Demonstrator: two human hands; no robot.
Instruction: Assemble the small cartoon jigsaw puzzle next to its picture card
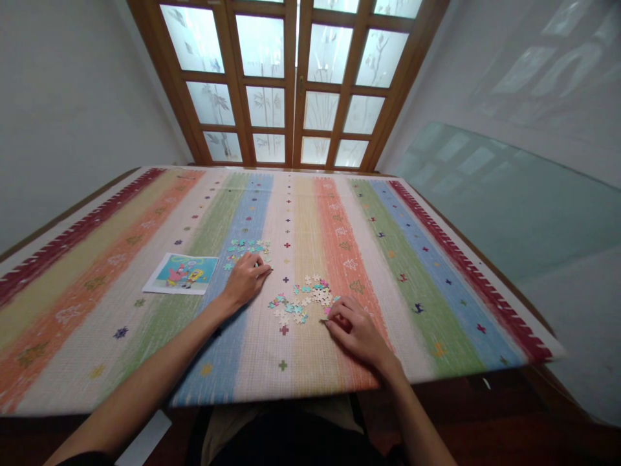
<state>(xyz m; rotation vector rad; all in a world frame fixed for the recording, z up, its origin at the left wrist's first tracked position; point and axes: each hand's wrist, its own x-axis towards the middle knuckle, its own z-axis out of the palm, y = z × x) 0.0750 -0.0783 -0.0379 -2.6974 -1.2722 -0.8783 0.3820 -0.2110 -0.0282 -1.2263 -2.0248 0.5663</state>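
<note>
A loose heap of small jigsaw pieces (pixel 305 299) lies on the striped cloth (pixel 417 259) in front of me. A second group of teal pieces (pixel 245 247) lies further back to the left. My left hand (pixel 246 278) rests by that teal group, fingers curled and pinched on a piece I can barely see. My right hand (pixel 353 330) lies at the near right edge of the heap, its fingers bent and pinching a small piece at the fingertips. A printed cartoon picture (pixel 182 272) lies flat to the left of my left hand.
The cloth covers a wooden table whose near edge (pixel 460 385) shows at the bottom right. A glass sheet (pixel 509 194) leans on the right wall. Wooden doors with frosted panes (pixel 291 84) stand behind the table.
</note>
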